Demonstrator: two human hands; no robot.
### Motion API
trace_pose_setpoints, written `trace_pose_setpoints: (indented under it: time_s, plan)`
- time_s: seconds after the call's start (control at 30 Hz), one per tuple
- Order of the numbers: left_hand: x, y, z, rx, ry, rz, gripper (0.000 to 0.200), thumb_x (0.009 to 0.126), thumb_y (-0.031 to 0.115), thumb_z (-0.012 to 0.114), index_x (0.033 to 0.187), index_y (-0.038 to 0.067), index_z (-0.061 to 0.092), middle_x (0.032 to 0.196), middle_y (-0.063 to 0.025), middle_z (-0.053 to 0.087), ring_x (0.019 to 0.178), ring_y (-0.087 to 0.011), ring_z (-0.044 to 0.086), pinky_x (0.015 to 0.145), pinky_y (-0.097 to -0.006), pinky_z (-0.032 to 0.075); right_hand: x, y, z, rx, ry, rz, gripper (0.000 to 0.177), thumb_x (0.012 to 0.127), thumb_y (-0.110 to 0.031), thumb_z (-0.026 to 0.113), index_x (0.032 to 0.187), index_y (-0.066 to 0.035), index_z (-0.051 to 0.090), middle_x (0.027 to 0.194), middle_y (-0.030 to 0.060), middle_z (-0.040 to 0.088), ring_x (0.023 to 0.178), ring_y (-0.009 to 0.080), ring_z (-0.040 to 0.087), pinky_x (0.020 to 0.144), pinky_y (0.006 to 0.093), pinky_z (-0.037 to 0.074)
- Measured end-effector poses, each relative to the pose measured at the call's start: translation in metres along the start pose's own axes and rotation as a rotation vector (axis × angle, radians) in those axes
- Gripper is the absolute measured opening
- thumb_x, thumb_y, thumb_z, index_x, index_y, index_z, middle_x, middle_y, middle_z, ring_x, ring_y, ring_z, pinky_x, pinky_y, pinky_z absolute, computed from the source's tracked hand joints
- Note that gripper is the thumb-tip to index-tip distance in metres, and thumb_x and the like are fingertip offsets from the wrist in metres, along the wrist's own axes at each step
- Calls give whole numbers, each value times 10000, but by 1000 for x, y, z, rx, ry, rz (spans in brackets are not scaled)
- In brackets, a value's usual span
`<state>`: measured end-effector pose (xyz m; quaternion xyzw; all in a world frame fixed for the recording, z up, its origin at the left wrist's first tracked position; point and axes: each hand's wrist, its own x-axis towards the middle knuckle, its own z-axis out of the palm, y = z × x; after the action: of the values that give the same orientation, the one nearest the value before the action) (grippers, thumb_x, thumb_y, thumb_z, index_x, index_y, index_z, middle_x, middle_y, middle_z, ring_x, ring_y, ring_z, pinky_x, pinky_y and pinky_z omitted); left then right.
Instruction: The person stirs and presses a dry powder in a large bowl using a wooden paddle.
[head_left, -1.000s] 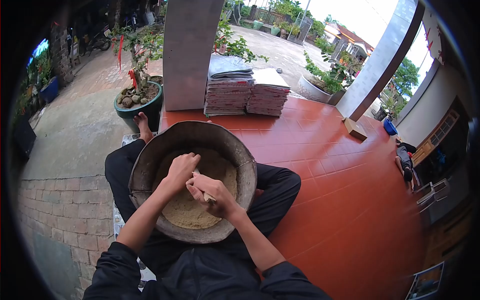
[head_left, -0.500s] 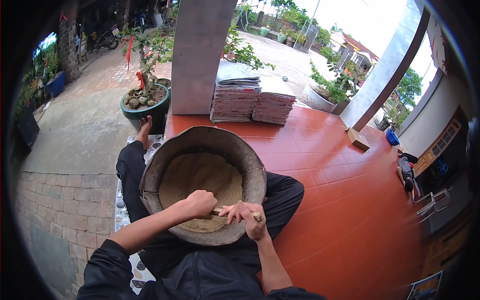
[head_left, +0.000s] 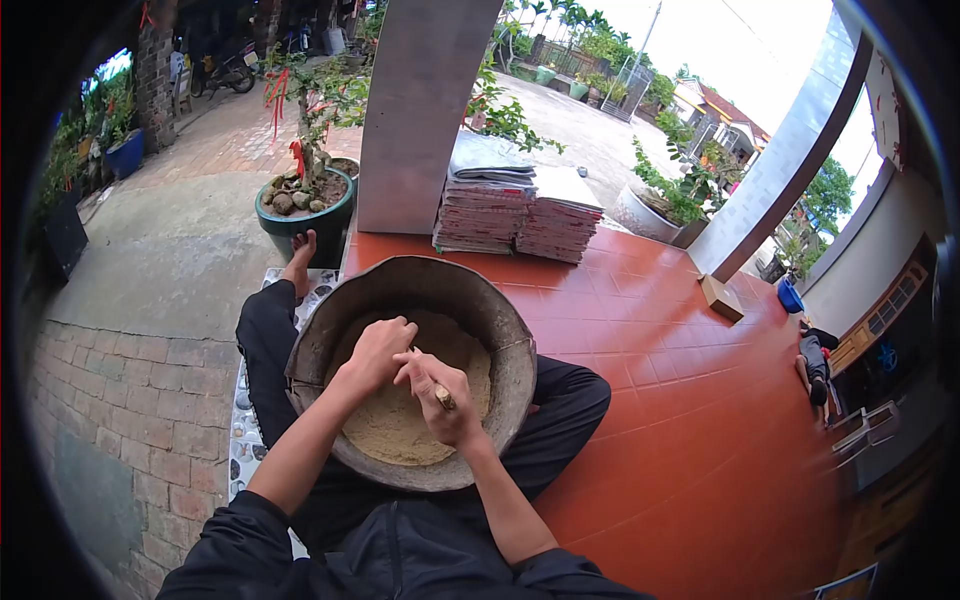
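Note:
A large round grey-brown tub (head_left: pixel 510 375) rests on my crossed legs, with tan powder (head_left: pixel 400 430) in its bottom. Over the middle of the powder, my left hand (head_left: pixel 380 347) is closed near the far end of a short wooden stick. Just right of it, my right hand (head_left: pixel 447 398) wraps round the same stick (head_left: pixel 446 398), whose blunt end sticks out beside the thumb. What lies under my left fingers is partly hidden.
Stacked bundles (head_left: pixel 485 205) stand beside a pillar (head_left: pixel 415 130). A potted plant (head_left: pixel 335 215) is at the left, near my bare foot. A small box (head_left: pixel 720 298) lies on the red tiles (head_left: pixel 640 400). Another person (head_left: pixel 815 365) is at the far right.
Both hands have moved forward, away from my body, from the tub's near rim to over the middle of the powder. The view has shifted slightly.

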<state>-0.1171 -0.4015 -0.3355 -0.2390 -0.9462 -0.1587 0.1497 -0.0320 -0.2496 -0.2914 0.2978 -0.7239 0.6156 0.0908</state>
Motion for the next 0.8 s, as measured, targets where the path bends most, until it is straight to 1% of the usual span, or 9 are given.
trace_pose_setpoints:
  time_s: [0.1,0.13,0.17,0.27,0.57,0.63,0.67,0.73,0.8]
  plan:
    - [-9,6,2,57,-89,39,165,721,171,661,769,15,640,828,-187,638,761,-337,664,664,-424,545,-14,-5,-7,83,-5,160,442,1017,-323,423,785,20,578,835,100,648,678,139,540,811,291,458]
    - [-12,9,4,99,-141,54,149,715,148,680,772,12,662,829,-192,643,755,-333,671,672,-416,552,-19,6,-12,83,1,124,473,1020,-307,377,694,4,523,767,108,632,764,189,612,894,348,467]
    - [-17,12,5,102,-133,56,149,715,148,680,772,12,662,829,-192,643,755,-333,671,672,-416,552,-22,8,-16,80,0,116,473,1020,-307,377,694,4,523,767,108,632,764,189,612,894,348,467]
    - [-40,29,9,92,-184,39,110,710,113,686,769,21,680,820,-162,654,822,-319,652,709,-392,549,-36,8,-25,272,64,96,457,1004,-208,326,591,-33,415,710,162,632,857,280,659,972,464,459]
    - [-72,53,17,-35,-185,-24,91,681,67,649,708,-7,694,716,-212,653,707,-357,675,636,-427,549,-51,-7,-38,342,23,210,504,1022,-185,317,556,-30,430,674,191,637,824,299,671,875,420,508]
    - [-73,57,10,-65,-269,12,115,688,106,675,717,-4,692,719,-208,652,715,-356,673,645,-431,546,-54,-15,-39,346,-10,264,496,1039,-215,352,576,-43,395,699,147,648,853,235,658,869,355,492]
    - [-72,60,4,-79,-308,25,134,694,129,689,719,-3,690,719,-206,652,721,-355,671,651,-433,544,-54,-18,-40,341,-3,231,489,1032,-216,377,603,-4,476,692,132,653,798,216,666,812,324,508]
    - [-69,67,-10,-144,-327,75,175,705,175,712,731,4,685,723,-194,651,734,-349,666,670,-434,540,-50,-40,-44,243,-1,245,496,1025,-214,370,591,-2,480,678,145,648,800,238,672,818,356,520]
    - [-64,72,-13,-223,-197,86,171,709,190,690,737,23,668,733,-168,641,736,-346,649,683,-438,528,-45,-54,-43,149,0,269,502,1018,-213,364,579,0,485,663,158,643,801,260,678,824,387,532]
